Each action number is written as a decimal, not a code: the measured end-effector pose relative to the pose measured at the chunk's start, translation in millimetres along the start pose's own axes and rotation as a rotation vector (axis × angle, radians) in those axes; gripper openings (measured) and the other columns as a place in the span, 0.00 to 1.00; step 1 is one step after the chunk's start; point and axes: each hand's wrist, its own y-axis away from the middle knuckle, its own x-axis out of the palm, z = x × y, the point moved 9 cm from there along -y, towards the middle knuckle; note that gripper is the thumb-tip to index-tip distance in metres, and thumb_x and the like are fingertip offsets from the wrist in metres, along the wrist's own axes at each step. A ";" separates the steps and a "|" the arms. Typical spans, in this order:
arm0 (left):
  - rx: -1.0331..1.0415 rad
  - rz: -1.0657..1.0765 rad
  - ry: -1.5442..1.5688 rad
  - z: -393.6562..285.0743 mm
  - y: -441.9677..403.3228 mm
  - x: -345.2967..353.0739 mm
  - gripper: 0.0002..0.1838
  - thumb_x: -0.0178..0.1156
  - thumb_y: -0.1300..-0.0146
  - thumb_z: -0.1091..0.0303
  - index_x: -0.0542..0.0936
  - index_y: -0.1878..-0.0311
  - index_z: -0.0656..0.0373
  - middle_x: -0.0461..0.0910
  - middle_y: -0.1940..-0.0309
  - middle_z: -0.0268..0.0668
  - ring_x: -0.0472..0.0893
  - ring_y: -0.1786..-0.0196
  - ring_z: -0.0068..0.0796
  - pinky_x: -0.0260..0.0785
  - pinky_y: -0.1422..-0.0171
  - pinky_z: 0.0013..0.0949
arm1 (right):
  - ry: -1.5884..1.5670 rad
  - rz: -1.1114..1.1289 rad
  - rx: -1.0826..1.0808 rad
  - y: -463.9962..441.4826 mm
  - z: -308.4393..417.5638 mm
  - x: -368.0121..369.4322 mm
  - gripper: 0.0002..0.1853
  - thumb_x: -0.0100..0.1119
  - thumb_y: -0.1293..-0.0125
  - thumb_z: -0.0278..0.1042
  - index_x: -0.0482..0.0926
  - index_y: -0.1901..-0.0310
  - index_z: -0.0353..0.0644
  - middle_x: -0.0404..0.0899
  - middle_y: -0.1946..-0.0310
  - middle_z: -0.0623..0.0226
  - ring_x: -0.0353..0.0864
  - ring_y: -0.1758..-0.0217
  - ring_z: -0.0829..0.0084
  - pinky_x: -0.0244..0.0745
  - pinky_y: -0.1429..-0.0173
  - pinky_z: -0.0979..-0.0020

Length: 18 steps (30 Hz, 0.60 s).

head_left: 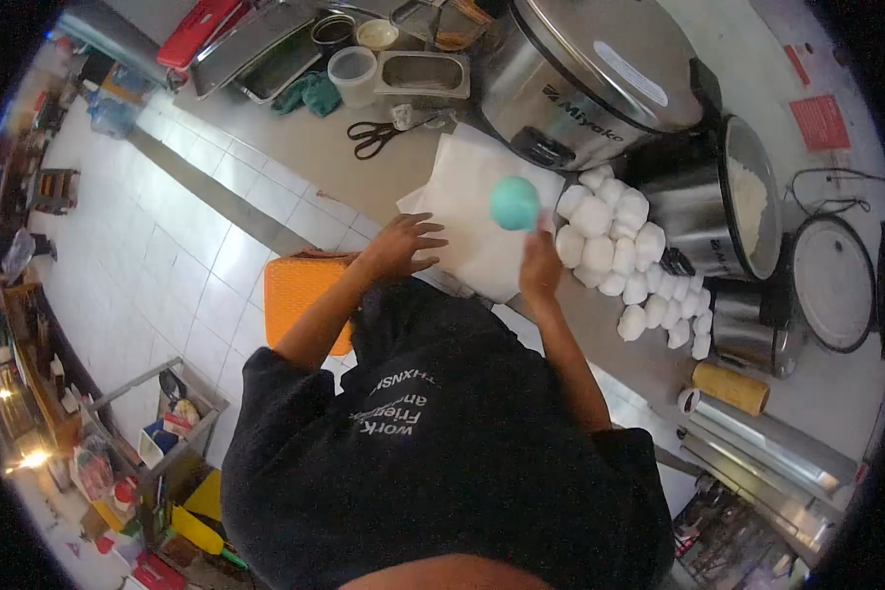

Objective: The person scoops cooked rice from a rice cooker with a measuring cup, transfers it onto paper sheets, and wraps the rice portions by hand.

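Note:
My right hand [538,267] grips the handle of a mint-green scoop [514,203], whose round bowl is over the white paper sheets [472,236]. Slight motion blur softens this hand. At the left edge of the paper is my left hand [406,246], its fingers spread and nothing held in them. Whether its fingertips touch the sheet, I cannot tell. A pile of white rounded bundles [598,258] lies just right of the scoop. Beyond it, an open steel rice cooker [688,197] shows white rice [749,202] inside.
A large lidded Miyako cooker [580,88] stands at the back. Black-handled scissors [372,140], a clear plastic tub [352,77] and metal trays [423,74] sit back left. A round lid [833,283] and foil rolls [777,438] are at right; an orange stool [305,300] is below left.

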 end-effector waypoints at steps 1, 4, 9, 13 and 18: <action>0.053 0.036 -0.017 11.2 0.7 18.4 0.18 0.64 0.40 0.55 0.82 0.47 0.44 0.77 0.42 0.33 0.70 0.35 0.39 0.61 0.30 0.47 | 0.195 0.014 -0.090 -2.3 15.8 17.6 0.32 0.45 0.27 0.39 0.48 0.24 0.56 0.76 0.61 0.57 0.78 0.71 0.58 0.77 0.66 0.58; 0.001 0.166 0.036 23.5 -7.6 36.0 0.19 0.64 0.40 0.53 0.82 0.45 0.43 0.78 0.42 0.33 0.71 0.36 0.39 0.63 0.32 0.47 | 0.284 0.346 0.126 -4.1 -1.5 56.1 0.31 0.49 0.29 0.35 0.55 0.26 0.58 0.76 0.60 0.55 0.80 0.66 0.53 0.77 0.61 0.55; -0.112 -0.023 0.146 27.5 -26.5 4.6 0.18 0.64 0.40 0.54 0.83 0.47 0.44 0.80 0.49 0.35 0.74 0.42 0.41 0.65 0.36 0.47 | 0.155 0.068 0.006 -39.5 28.5 -21.1 0.25 0.49 0.29 0.31 0.67 0.31 0.51 0.79 0.55 0.54 0.81 0.57 0.51 0.78 0.55 0.58; -0.003 -0.007 -0.033 38.1 -35.9 4.2 0.14 0.64 0.39 0.55 0.85 0.51 0.44 0.79 0.50 0.35 0.74 0.43 0.43 0.64 0.37 0.48 | 0.452 -0.716 -0.207 -68.6 15.0 -189.2 0.25 0.50 0.29 0.38 0.67 0.35 0.31 0.69 0.36 0.45 0.70 0.33 0.49 0.63 0.32 0.56; -0.036 0.108 -0.005 44.6 -45.5 11.5 0.11 0.62 0.39 0.55 0.86 0.56 0.44 0.77 0.46 0.32 0.72 0.42 0.41 0.63 0.36 0.47 | 0.815 -0.861 0.145 -137.7 -9.5 -371.2 0.31 0.52 0.30 0.47 0.65 0.33 0.34 0.71 0.39 0.43 0.69 0.37 0.46 0.63 0.34 0.52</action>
